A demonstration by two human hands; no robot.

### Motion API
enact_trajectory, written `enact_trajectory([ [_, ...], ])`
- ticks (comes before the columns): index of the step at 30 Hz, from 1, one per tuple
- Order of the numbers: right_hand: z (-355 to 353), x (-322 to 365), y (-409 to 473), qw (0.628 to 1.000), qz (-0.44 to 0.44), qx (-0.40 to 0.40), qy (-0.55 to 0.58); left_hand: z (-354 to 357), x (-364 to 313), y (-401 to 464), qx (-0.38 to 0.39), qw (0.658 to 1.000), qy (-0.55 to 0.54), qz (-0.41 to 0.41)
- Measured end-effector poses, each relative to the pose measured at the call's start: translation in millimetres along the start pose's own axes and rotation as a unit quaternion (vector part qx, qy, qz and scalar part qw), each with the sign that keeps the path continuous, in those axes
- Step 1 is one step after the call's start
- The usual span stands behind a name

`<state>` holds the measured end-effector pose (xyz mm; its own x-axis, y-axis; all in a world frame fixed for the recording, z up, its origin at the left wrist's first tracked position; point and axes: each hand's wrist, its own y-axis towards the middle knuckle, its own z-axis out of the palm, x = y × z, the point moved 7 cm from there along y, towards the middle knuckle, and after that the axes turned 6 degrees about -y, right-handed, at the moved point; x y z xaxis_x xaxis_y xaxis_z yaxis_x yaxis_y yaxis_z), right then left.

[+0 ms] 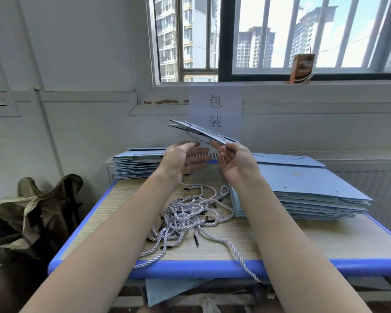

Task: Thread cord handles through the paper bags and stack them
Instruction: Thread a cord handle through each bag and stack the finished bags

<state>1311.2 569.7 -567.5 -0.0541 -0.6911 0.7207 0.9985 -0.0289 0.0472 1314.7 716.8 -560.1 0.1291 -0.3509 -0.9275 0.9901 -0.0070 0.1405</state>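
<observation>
**Two hands raised over the table, one flat blue bag held in the air**

Two bare forearms reach forward above the wooden table [303, 242] with its blue edge. The right hand [234, 162] pinches the near corner of a flat blue paper bag [203, 132], holding it tilted in the air in front of the white sign [215, 109] on the wall; a pale cord runs along the bag's underside. The left hand [182, 159] hovers just beside it, fingers straight and loosely spread, gripping nothing.

On the table, between the arms, lies a tangle of pale twisted cords [187, 214] with black tips; one cord trails off the near edge. At the far left sits a stack of blue bags [137, 164] with a cord on top. At the right lies a larger pile of flat blue bags [303, 190]. A brown carton [301, 68] stands on the windowsill, and an olive cloth bag [38, 206] slumps left of the table
</observation>
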Motion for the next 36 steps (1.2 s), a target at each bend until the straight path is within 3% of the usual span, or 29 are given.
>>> enact_trajectory([
  [9, 14, -4, -10, 0.998, 0.023, 0.043, -0.05, 1, -8, 0, 0.006, 0.997, 0.024, 0.067],
  [16, 19, -5, -16, 0.995, 0.019, 0.068, -0.074, 1, -3, 1, 0.016, 0.996, 0.067, 0.05],
  [19, 18, -4, -16, 0.995, 0.014, 0.064, -0.075, 4, 3, 1, 0.036, 0.99, 0.133, 0.03],
  [22, 18, -4, -13, 0.995, 0.015, 0.072, -0.069, 15, 4, -5, 0.062, 0.95, 0.286, 0.105],
  [25, 25, -9, -12, 0.993, 0.016, 0.096, -0.067, 31, 9, -18, 0.105, 0.847, 0.487, 0.184],
  [26, 28, -11, -12, 0.992, 0.014, 0.102, -0.068, 34, 12, -20, 0.123, 0.829, 0.515, 0.179],
  [29, 37, -17, -10, 0.99, 0.013, 0.109, -0.086, 34, 22, -18, 0.153, 0.811, 0.544, 0.151],
  [36, 73, -27, 12, 0.979, 0.057, 0.125, -0.149, 27, 32, -14, 0.15, 0.821, 0.537, 0.126],
])
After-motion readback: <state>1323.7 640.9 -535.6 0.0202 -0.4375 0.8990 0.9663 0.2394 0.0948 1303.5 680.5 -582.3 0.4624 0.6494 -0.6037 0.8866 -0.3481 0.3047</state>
